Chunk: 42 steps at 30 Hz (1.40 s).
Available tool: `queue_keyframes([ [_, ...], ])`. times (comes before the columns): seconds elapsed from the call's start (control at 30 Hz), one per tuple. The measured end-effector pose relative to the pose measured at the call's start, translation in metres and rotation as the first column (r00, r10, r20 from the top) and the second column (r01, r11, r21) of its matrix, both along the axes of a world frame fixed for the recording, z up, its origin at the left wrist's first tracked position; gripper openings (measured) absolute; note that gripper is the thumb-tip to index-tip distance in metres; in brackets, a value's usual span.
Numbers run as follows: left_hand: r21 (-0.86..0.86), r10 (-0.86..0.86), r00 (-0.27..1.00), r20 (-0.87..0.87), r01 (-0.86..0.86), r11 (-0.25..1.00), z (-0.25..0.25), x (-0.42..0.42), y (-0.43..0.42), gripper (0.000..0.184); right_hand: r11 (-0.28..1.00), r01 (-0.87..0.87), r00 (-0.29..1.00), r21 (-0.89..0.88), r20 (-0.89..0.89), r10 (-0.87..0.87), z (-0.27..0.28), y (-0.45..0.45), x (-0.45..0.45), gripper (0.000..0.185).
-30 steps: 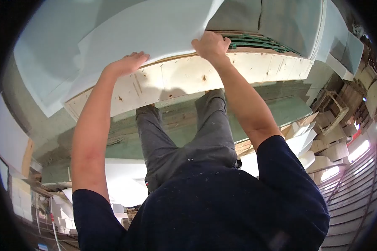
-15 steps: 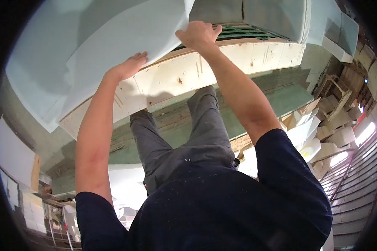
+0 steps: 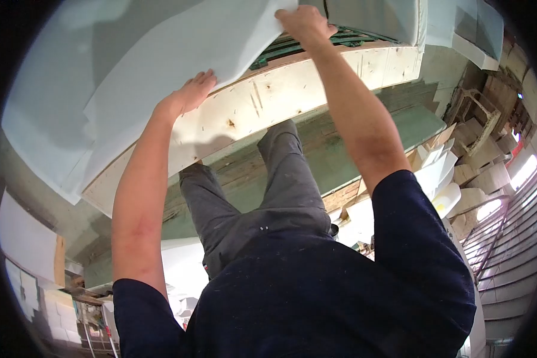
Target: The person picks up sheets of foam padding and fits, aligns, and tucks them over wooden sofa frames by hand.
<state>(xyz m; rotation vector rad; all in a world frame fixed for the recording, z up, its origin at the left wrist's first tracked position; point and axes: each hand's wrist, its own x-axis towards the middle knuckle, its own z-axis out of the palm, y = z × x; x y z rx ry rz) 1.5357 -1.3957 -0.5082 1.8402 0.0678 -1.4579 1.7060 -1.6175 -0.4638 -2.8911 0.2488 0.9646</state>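
A large pale blue-white sheet, which looks like foam [image 3: 161, 65], covers the left part of a long wooden furniture frame [image 3: 250, 107]. My left hand [image 3: 192, 95] lies on the sheet close to the frame's front edge, fingers stretched out. Farther off, my right hand [image 3: 307, 24] grips the sheet's right edge with the thumb on it; part of that grip is hidden. Dark green straps [image 3: 274, 55] show inside the frame beyond the sheet's edge.
A padded grey-blue panel [image 3: 373, 21] rises at the frame's right end. Below the frame is a green board [image 3: 400, 134] by my legs. Scraps and boxes [image 3: 480, 158] pile up on the right. A white block [image 3: 27, 238] stands at left.
My right hand has moved away from me and to the right, taking the sheet's edge along. My left hand has stayed nearly in place on the sheet. The view has shifted slightly.
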Motion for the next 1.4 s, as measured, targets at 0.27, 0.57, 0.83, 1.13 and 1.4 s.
queue_keyframes([
  [0.27,-0.134,0.015,0.999,0.04,-0.009,0.991,0.005,0.04,-0.056,0.064,0.961,-0.211,0.955,-0.18,-0.249,0.163,0.017,-0.048,-0.014,0.042],
  [0.57,-0.121,-0.056,0.982,0.179,0.078,0.99,-0.005,0.063,-0.118,0.063,0.951,-0.255,0.958,-0.176,-0.176,0.225,0.014,-0.063,-0.025,0.045],
  [0.83,-0.182,-0.007,0.988,0.153,0.035,0.983,0.014,0.085,-0.131,0.065,0.993,0.07,0.997,-0.09,-0.012,-0.071,0.009,-0.131,0.054,0.047],
  [1.13,-0.306,0.006,0.971,0.237,0.069,0.949,-0.004,0.118,-0.192,0.062,0.956,-0.188,0.976,-0.223,-0.147,0.157,0.025,-0.157,0.034,0.036],
  [1.4,-0.278,-0.016,0.98,0.2,0.072,0.958,0.012,0.133,-0.209,0.061,0.997,0.068,0.981,-0.038,0.183,-0.06,0.013,-0.191,0.085,0.041],
])
